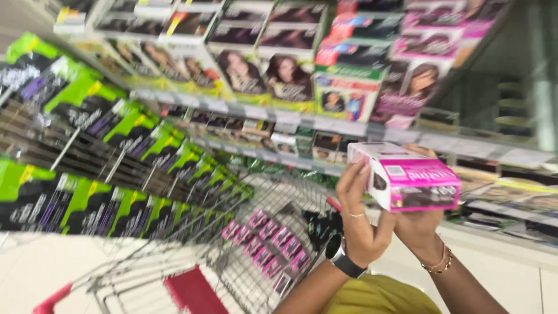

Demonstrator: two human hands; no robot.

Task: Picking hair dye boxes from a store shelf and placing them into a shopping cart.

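- Left hand (361, 224) and right hand (419, 228) both clasp a pink-and-white hair-dye box (407, 181) from beneath, grip closed around it.
- Wire shopping cart (256, 256) below carries matching pink boxes (268, 244).
- Shelves (325, 125) of dye cartons stand behind.

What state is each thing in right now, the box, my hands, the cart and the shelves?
Pink and white box: closed, held up in both hands.
Left hand: gripping the box's left end.
Right hand: supporting the box from below.
Wire cart: holding rows of pink boxes.
Shelves: stocked with boxes.
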